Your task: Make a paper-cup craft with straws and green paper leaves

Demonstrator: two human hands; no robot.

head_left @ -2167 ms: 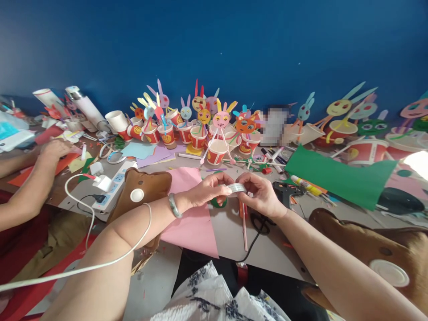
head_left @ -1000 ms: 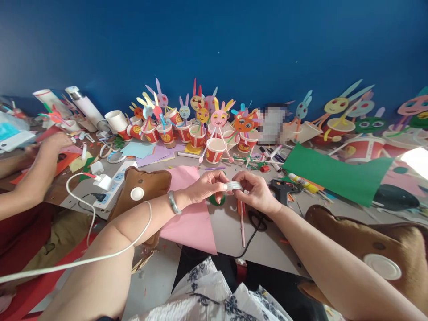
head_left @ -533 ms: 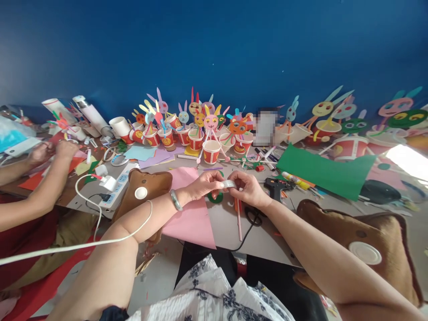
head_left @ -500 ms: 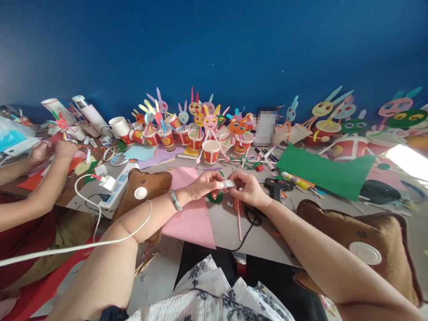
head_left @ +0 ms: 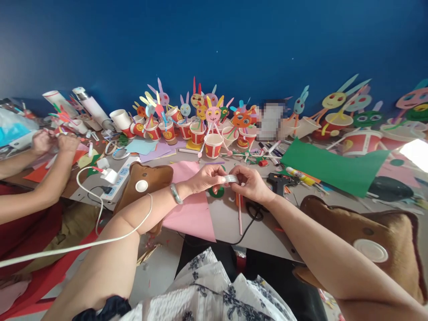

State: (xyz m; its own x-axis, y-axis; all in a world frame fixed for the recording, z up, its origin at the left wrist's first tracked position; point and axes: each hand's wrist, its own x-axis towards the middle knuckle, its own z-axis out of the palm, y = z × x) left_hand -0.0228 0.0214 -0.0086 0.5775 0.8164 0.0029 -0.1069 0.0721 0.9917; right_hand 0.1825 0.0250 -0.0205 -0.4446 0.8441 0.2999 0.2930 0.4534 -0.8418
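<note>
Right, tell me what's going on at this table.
The person's left grip and right grip hold a small roll, seemingly clear tape, between them above the table. A pink sheet and a black glue gun lie nearby; paper cups with cut-out faces stand behind. Another person's arms show at left.

The small ring (head_left: 230, 179) is whitish, the wall (head_left: 214, 35) deep blue, one paper sheet (head_left: 195, 216) pink, another sheet (head_left: 334, 166) green, the garment (head_left: 207, 292) white with dark flowers.
</note>
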